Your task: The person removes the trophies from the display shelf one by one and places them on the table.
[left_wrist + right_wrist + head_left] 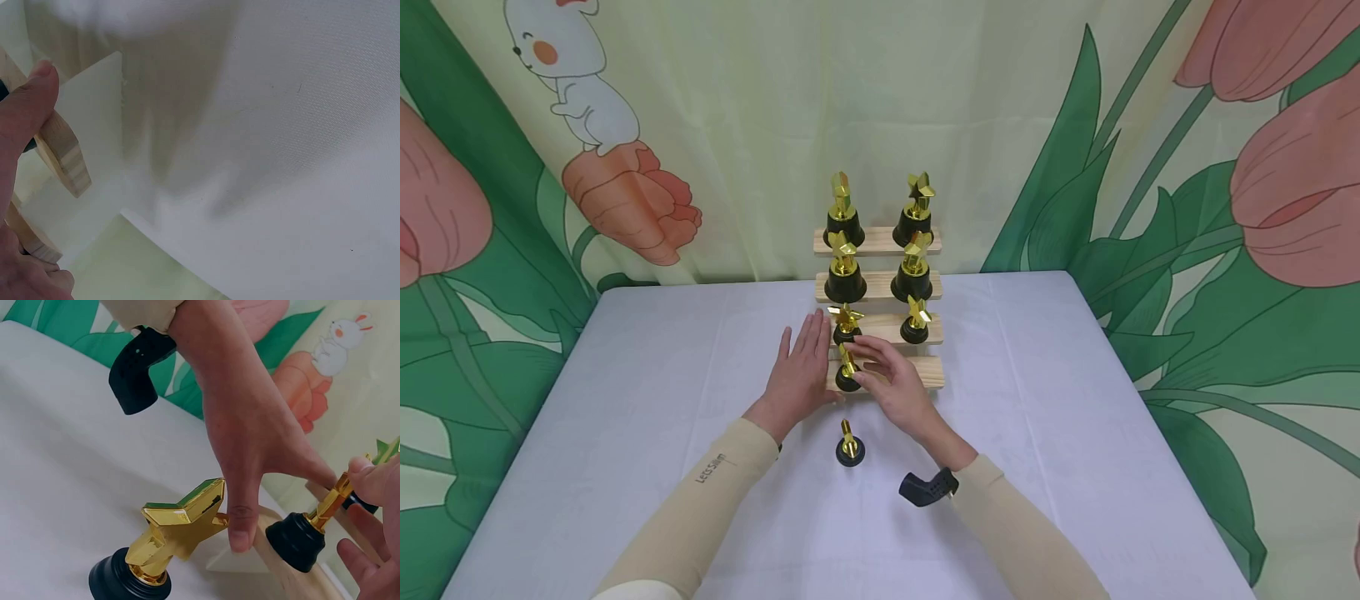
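A stepped wooden rack (928, 372) holds gold star trophies on black bases. With its fingers extended, my left hand (805, 367) lies along the rack's left side; its thumb (34, 103) is by a wooden board end (65, 156). At the left of the lowest step, my right hand (891, 387) pinches a small star trophy (847, 379) between thumb and fingers. The black base (295, 542) of that trophy appears at the board; whether it bears weight there I cannot tell. Another small star trophy (850, 450) stands on the table in front of the rack.
Higher steps carry trophies in pairs, including a large one (846, 283) at left and another (912, 279) at right. A small trophy (915, 325) stands right on the second-lowest step. A white cloth covers the table (1037, 400); a printed curtain (760, 125) hangs behind.
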Tool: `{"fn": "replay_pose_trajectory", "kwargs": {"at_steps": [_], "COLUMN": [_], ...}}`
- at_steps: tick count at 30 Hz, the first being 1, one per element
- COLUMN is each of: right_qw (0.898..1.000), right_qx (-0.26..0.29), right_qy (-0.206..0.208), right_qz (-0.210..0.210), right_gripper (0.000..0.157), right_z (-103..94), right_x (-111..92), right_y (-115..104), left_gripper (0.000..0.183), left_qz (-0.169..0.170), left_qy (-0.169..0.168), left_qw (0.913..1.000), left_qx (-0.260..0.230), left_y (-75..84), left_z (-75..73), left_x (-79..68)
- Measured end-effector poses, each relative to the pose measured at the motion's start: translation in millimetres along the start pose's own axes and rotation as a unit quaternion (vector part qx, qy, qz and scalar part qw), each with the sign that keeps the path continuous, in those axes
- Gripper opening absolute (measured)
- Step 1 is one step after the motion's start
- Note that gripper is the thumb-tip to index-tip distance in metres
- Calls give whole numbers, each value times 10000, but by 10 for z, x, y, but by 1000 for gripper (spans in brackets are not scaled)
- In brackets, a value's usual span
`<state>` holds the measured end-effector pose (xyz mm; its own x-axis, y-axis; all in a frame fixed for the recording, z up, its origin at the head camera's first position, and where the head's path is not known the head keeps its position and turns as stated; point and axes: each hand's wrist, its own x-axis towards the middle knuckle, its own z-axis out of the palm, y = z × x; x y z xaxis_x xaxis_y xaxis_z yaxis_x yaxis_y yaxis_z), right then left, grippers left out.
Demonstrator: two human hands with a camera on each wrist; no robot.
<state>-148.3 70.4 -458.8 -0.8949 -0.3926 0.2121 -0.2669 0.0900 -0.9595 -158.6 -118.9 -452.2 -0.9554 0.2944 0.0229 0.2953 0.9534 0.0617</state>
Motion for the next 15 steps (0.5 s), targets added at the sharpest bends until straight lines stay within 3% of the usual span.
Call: {"fn": "replay_pose_trajectory", "kwargs": {"at_steps": [6,15], "right_qw": [10000,9998], "right_qx": [51,129], "right_qy": [-4,117], "right_qz": [59,-137], "right_gripper": [46,45], "right_z": [27,31], "right_x": [20,33], "right_y": [-28,26], "left_gripper": [136,135], "left_qz": [61,1], "left_qy": [108,-68], "left_qw": [9999,9999], "left_qx": [61,98], "left_y": [-15,0], "left_z": [15,-10], "left_x": [-10,8]}}
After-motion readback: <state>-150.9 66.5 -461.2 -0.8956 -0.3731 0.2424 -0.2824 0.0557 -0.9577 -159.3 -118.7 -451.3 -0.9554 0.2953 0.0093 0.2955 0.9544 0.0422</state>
